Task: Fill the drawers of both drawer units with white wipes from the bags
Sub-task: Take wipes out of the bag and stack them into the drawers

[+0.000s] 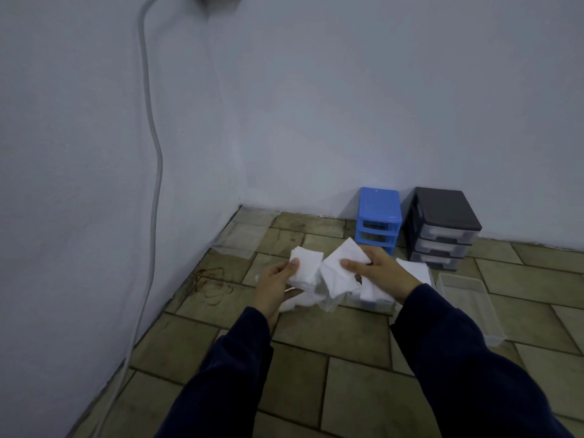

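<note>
My left hand (pixel 274 282) pinches a small stack of white wipes (pixel 308 263) with the thumb on top. My right hand (pixel 377 268) pinches another white wipe (pixel 343 257), tilted like a diamond. Below both hands lie more white wipes in a clear plastic bag (pixel 328 300) and a further pile (pixel 414 270) on the tiled floor. A blue drawer unit (pixel 378 213) stands against the far wall with its drawer slots showing open. Right of it stands a dark grey drawer unit (pixel 442 227) with clear drawers in place.
A clear plastic drawer (pixel 471 306) lies on the floor to the right of my right arm. A flat clear plastic sheet or bag (pixel 243 235) lies near the corner of the walls. A grey cable (pixel 155 172) runs down the left wall.
</note>
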